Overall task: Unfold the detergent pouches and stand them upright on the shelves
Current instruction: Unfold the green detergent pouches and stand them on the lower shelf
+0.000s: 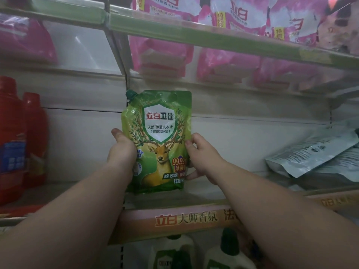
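A glossy green pouch (158, 141) stands upright on the shelf (174, 202), both hands' fingers grasping its sides: left hand (121, 150), right hand (202, 158). Red bottles (21, 136) left; crumpled grey pouches (314, 152) lie right.

The green pouch (158, 140) I hold reads 立白卫仕, 天然除菌洗衣液 and 99.99%. The shelf strip (186, 220) below reads 立白大师香氛. The pink pouches (239, 14) overhead show 立白.

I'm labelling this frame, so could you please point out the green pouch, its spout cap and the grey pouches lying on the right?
green pouch (158, 121): head view, white shield on its front.
spout cap (130, 93): head view, dark green cap, top-left corner.
grey pouches (312, 154): head view, top pouch's face.
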### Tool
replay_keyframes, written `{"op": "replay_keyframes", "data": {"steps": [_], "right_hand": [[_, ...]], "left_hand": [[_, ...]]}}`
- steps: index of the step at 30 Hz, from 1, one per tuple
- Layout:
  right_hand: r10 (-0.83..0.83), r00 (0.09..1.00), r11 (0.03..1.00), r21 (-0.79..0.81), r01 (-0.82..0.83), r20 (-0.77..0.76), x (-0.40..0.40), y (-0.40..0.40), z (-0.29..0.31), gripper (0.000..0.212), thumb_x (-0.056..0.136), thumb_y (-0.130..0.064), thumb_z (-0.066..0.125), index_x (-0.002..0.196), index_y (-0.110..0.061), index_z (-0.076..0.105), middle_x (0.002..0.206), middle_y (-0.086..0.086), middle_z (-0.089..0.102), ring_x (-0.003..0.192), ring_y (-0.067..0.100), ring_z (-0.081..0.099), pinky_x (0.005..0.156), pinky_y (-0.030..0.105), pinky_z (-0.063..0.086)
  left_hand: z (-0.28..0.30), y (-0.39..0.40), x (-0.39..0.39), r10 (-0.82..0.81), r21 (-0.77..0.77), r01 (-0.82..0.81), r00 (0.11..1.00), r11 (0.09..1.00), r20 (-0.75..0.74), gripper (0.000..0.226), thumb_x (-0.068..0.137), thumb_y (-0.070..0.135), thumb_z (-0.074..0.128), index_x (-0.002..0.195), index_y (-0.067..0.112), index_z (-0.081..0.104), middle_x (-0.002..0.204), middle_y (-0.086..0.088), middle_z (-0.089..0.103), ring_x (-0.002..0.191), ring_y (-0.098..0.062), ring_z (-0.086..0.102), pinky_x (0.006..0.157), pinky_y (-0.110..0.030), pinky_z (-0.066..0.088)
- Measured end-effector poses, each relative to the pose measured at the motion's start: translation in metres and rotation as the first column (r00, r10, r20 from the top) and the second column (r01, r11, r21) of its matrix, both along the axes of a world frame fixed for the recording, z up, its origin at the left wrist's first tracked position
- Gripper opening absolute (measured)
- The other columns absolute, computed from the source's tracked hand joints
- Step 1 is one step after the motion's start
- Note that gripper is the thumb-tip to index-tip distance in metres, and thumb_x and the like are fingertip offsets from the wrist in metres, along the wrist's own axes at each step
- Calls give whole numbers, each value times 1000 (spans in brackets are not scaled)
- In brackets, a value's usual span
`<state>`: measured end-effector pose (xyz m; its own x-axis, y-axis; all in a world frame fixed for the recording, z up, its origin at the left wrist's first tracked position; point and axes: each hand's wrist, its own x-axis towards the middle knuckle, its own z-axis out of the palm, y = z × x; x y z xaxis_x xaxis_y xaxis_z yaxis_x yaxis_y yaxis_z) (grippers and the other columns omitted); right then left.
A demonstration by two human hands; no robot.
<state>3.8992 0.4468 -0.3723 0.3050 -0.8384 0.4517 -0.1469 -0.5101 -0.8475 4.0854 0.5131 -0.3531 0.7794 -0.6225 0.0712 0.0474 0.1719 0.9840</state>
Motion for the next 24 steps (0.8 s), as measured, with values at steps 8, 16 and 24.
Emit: {"op": "replay_keyframes", "data": {"steps": [8,16,24], "right_hand": [[-27,995,998,52,33,-100,-14,11,3,25,110,-52,44,103,-31,56,121,6,66,100,29,72,71,55,67],[-122,984,992,13,124,-130,-16,12,10,43,106,-63,40,115,-23,51,119,6,67,98,24,72,82,49,66],[-215,967,974,-107,202,-137,-31,5,16,48,103,-69,36,107,-24,51,109,3,64,102,27,68,94,51,59]], "left_hand": [[8,17,-6,239,-16,-239,964,971,114,84,98,70,15,158,14,28,159,-19,35,143,-45,38,117,-61,32],[1,54,-37,396,-236,-318,769,918,503,57,96,63,43,142,28,40,152,-6,37,142,-33,32,115,-54,28],[-4,46,-94,408,-386,-151,492,910,769,50,88,45,62,134,35,43,141,4,40,134,-22,35,110,-46,27]]}}
